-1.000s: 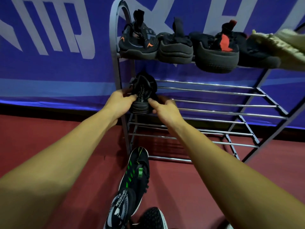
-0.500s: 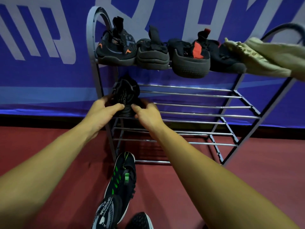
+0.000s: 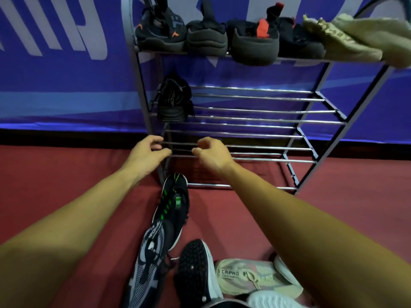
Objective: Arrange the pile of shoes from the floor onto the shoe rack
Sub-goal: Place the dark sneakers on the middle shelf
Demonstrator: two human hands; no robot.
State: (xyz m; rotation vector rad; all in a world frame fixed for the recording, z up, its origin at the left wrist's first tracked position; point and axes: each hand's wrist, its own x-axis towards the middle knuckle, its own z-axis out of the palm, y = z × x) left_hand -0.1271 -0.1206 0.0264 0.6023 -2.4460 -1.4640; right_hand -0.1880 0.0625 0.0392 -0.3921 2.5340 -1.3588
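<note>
A metal shoe rack [image 3: 262, 112] stands against a blue banner. Its top shelf carries several dark shoes [image 3: 206, 38] and a beige one [image 3: 347, 38] at the right end. One black shoe [image 3: 173, 101] sits alone at the left end of the second shelf. My left hand [image 3: 146, 153] and my right hand [image 3: 211, 152] hang in front of the lower bars, below that shoe, with fingers loosely curled and nothing in them. A pile on the floor near me holds a black shoe with green marks [image 3: 174, 203], a grey-black knit shoe [image 3: 149, 263], an upturned black sole [image 3: 195, 272] and a beige shoe [image 3: 251, 276].
The floor [image 3: 66, 174] is red and the rack's lower shelves are bare bars. A white shoe [image 3: 271, 300] lies at the bottom edge of the view, beside the pile.
Both hands have let go of the black shoe on the second shelf and drawn back and down toward me. The shoe stays on the shelf.
</note>
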